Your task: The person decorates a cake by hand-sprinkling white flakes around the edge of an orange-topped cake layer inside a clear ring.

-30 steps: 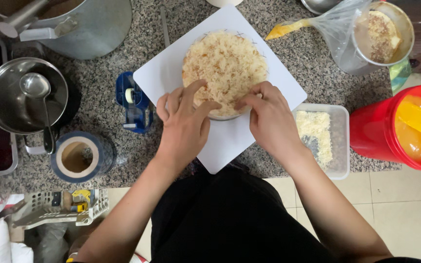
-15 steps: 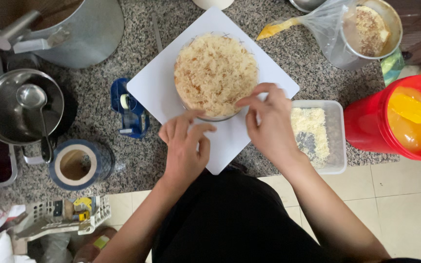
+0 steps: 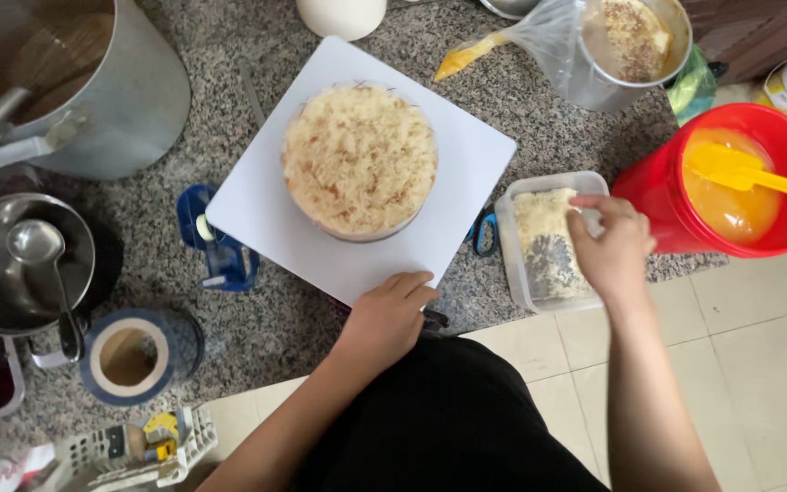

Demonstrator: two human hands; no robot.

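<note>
Head view, looking straight down at a speckled granite surface (image 3: 257, 328).

Left hand (image 3: 384, 319): fingers curled loosely, resting on the near corner of the white square board (image 3: 257, 219). It grips nothing; it appears to steady the board, whose corner sits close to the surface edge.

Right hand (image 3: 610, 248): fingertips pinched together over the clear rectangular tub (image 3: 548, 244) of pale shredded topping. Whether any shreds are held in the pinch, cannot tell. The tub sits just beside the board's right corner and overhangs the surface edge, within short reach.

Round cake (image 3: 360, 159): centred on the board, top covered in the same pale shreds, ringed by a clear collar. Board turned corner-on to the person, so bare margin shows at all four corners.

Surroundings:
- red bucket (image 3: 662, 205) of orange liquid with yellow spatula (image 3: 744, 173), right, touching the tub
- steel pot (image 3: 635, 41) with a piping bag (image 3: 512, 41), top right
- large steel pot (image 3: 120, 100), top left
- saucepan with ladle (image 3: 25, 264), left
- tape roll (image 3: 129, 355) and blue tape dispenser (image 3: 220, 251), near left

Open room: a strip of bare granite in front of the board, left of the left hand. Right side crowded.
</note>
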